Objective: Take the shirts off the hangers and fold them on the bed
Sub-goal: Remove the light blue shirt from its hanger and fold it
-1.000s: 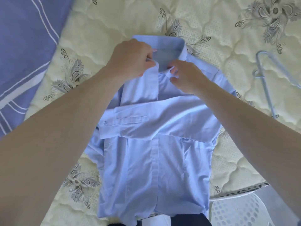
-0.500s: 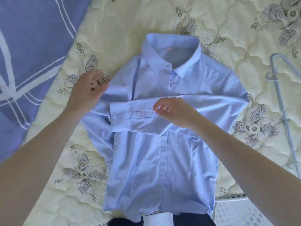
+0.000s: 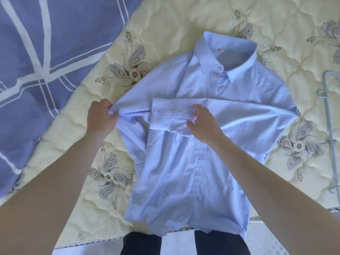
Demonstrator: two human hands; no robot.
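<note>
Blue striped cover [image 3: 46,61] fills the left side and is cut off by the frame. Cream quilted bed [image 3: 165,21] lies bare beside it and beyond the collar [image 3: 230,57].

Left hand [image 3: 100,116] pinches a fold at the left edge of the shirt [image 3: 193,172]; its fingertips are buried in the cloth.

Shirt lies flat, front up, mid-bed. Its long axis runs near to far, tilted slightly right. The collar is at the far end and the hem overhangs the bed's near edge.

Right hand [image 3: 204,124] holds the sleeve [image 3: 169,116] folded across the chest, thumb and curled fingers around it, cuff pointing left. The other sleeve is bunched and its course is unclear.

Hanger [image 3: 329,115] lies well apart at the right, partly out of frame.
</note>
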